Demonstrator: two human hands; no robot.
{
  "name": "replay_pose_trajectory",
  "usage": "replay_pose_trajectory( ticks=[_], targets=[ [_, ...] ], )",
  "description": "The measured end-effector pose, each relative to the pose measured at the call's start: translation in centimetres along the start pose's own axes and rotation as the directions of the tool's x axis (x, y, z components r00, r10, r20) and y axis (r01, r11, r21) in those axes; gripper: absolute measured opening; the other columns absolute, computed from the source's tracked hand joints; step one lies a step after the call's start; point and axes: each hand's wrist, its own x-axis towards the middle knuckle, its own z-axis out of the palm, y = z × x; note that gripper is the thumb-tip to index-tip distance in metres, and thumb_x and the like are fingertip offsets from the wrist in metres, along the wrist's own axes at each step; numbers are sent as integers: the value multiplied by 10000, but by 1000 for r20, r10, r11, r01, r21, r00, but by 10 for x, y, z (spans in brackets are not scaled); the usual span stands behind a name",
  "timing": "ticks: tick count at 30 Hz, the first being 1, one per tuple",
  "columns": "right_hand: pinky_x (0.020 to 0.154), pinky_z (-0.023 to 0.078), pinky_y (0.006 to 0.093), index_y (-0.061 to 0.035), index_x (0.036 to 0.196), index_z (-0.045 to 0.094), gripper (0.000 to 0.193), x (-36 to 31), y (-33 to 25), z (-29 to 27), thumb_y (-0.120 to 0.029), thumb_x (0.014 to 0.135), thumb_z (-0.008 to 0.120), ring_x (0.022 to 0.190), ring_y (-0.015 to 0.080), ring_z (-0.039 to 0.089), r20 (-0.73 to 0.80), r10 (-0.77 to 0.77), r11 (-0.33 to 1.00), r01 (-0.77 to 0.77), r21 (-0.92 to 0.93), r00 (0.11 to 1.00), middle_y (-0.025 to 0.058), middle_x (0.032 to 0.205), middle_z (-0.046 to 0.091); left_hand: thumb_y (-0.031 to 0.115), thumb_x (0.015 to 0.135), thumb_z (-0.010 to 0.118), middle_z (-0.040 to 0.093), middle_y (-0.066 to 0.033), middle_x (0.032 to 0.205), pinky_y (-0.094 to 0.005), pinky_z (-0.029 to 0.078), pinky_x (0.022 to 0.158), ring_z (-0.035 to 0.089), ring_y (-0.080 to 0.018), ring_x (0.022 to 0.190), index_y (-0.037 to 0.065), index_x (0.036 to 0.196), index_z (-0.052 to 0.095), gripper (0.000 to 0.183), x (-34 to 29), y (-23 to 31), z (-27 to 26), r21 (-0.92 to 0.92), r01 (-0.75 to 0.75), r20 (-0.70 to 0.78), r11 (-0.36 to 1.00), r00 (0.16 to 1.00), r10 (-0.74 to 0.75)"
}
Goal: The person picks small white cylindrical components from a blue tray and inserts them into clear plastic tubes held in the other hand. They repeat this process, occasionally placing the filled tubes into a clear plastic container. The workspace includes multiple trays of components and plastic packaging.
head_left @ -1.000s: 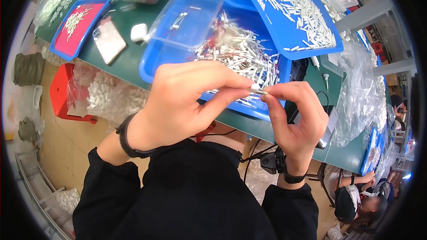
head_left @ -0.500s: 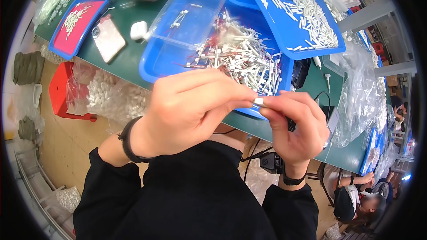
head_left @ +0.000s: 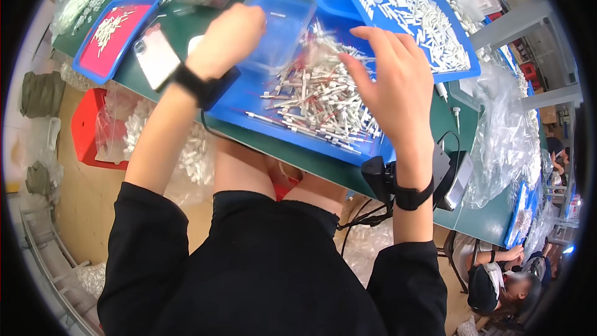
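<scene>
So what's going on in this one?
A person at a green workbench is sorting small parts. The right hand is spread over a blue tray heaped with thin white pin-like pieces, fingers down among them. The left hand is over a clear plastic box beside the heap. Another blue tray of short white pieces sits behind, and a red-lined tray off to the left.

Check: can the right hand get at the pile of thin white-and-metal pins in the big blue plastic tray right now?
Probably yes. The right hand hovers spread-fingered directly over the pile of thin white-and-metal pins in the big blue plastic tray, nothing between them. The left hand is off at the clear plastic box.
</scene>
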Motion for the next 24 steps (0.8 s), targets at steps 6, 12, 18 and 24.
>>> replay_pose_trajectory(
  ticks=[6, 12, 18, 24],
  targets=[
    [725, 511, 332, -90, 968, 660, 252, 8, -74, -73, -154, 725, 686, 908, 255, 627, -50, -256, 941, 261, 214, 965, 111, 912, 649, 128, 728, 737, 664, -236, 868, -471, 517, 800, 642, -383, 902, -29, 899, 656, 246, 29, 0, 40, 159, 13, 74, 987, 997, -25],
    [661, 524, 357, -55, 878, 656, 165, 24, -138, -74, -152, 745, 657, 822, 260, 635, -218, -443, 751, 492, 440, 870, 116, 854, 638, 64, 732, 721, 647, -271, 817, -462, 516, 759, 642, -416, 822, -52, 816, 634, 167, 29, -10, 39, 147, 46, -128, 988, 991, -27],
    [666, 529, 344, -54, 912, 656, 157, 21, -141, -66, -126, 774, 643, 820, 247, 649, -159, -460, 726, 473, 499, 874, 106, 875, 653, 34, 736, 661, 645, -288, 835, -467, 521, 778, 640, -436, 842, -80, 807, 630, 137, 25, -1, 45, 105, 74, -10, 992, 997, -74],
    [671, 534, 332, -53, 946, 657, 155, 17, -145, -65, -100, 802, 629, 817, 233, 664, -106, -465, 714, 444, 541, 879, 96, 895, 668, 50, 747, 593, 638, -309, 854, -479, 511, 813, 634, -437, 866, -75, 800, 637, 142, 30, -6, 57, 81, 66, -52, 995, 997, -62]
  ],
)
